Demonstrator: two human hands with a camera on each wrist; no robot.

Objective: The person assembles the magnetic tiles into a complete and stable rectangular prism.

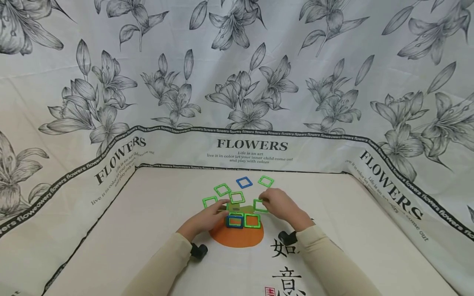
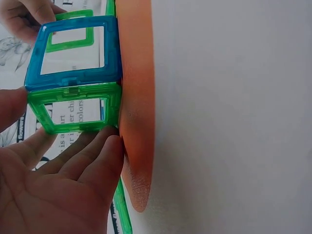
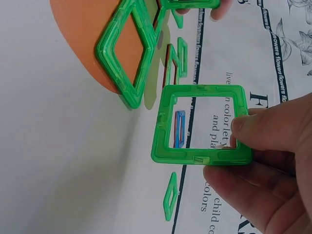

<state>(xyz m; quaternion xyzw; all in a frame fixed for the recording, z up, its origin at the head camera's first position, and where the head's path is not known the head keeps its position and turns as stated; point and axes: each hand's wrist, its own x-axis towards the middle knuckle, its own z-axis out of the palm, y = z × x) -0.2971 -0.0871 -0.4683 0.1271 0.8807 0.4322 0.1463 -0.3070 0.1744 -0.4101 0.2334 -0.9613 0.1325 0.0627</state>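
Observation:
My left hand (image 1: 204,220) is at the left side of a small upright structure of square magnetic tiles. Its front is a blue tile (image 2: 73,51) and its left side a green tile (image 2: 75,109). Thumb and fingers of that hand touch the green side's edges and hold it. To the right, my right hand (image 1: 282,206) pinches a single green magnetic tile (image 3: 202,157) by one edge, between thumb and fingers. Another green tile (image 1: 252,221) sits right beside the blue front, over an orange printed shape (image 1: 237,240).
Farther back lie loose green tiles (image 1: 222,189), including one at the far right (image 1: 266,181), and a blue tile (image 1: 244,182). Black printed characters (image 1: 286,279) mark the white cloth. A flower-patterned curtain (image 1: 252,98) encloses the back and sides.

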